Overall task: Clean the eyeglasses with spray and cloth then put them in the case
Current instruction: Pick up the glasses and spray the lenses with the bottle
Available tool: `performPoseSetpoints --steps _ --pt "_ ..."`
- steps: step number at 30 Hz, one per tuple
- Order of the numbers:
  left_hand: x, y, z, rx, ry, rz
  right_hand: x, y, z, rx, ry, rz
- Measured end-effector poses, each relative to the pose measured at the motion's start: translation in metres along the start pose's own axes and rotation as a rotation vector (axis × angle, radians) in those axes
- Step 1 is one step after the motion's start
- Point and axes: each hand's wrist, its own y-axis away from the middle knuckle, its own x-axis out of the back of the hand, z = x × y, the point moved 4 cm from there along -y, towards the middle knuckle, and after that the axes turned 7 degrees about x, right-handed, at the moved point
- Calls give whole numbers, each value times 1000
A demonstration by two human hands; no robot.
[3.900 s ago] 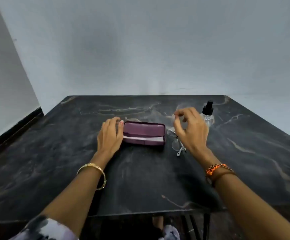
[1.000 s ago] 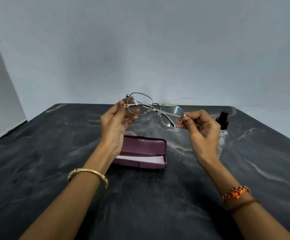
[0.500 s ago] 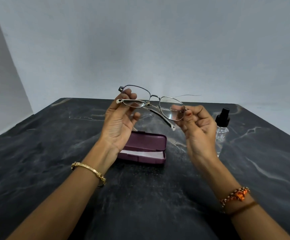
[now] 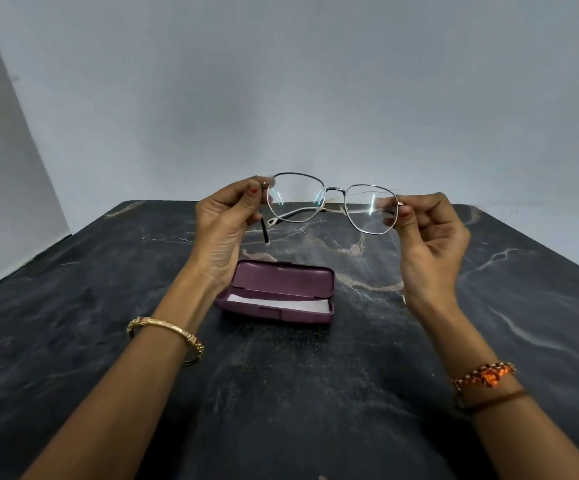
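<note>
Two hands, left (image 4: 224,233) and right (image 4: 430,244), pinch-grip eyeglasses (image 4: 331,202) above open case (image 4: 277,294) (cloth inside).

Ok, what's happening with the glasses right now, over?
Left hand and right hand pinch the glasses by their two ends, held up above the table. Case open below, white cloth inside. Spray bottle out of sight. Nothing in the way.
</note>
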Motion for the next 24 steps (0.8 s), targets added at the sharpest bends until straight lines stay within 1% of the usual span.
performPoseSetpoints --steps 4,7,11,12,16,18,21,24 --pt "4 0 0 -16 -49 1 0 -1 -1 47 97 -64" --pt "3 0 -1 -14 -63 4 1 -1 -4 94 201 -80" --pt "0 2 0 -13 -80 18 3 1 -9 199 425 -102" --pt "1 2 1 -14 -81 29 4 1 -11 268 506 -118" --pt "3 3 4 -29 -98 62 0 7 -18 647 915 -173" --pt "1 4 5 -44 -141 54 -1 8 -19 743 1044 -166" --pt "-4 7 6 -70 -158 -5 0 7 -20 778 1161 -139" --pt "-8 9 5 -112 -138 -61 0 6 -21 746 1209 -122"
